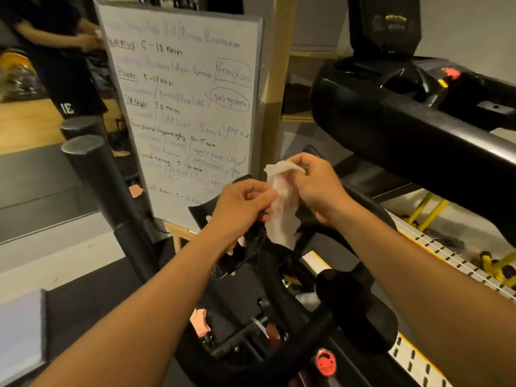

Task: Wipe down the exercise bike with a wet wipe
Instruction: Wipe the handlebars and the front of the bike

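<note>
We count one crumpled white wet wipe [282, 208], pinched by our two hands, the left hand [243, 208] on its left edge and the right hand [318, 188] on its upper right, held close together just above the one black exercise bike [357, 308] with its round red knob [325, 363]. Behind the bike stands one handwritten whiteboard [181, 107], with a wall mirror [42, 121] to the bike's left. To the bike's right, one bulky black machine [418, 118] and a yellow perforated rail [446, 258] crowd in.
</note>
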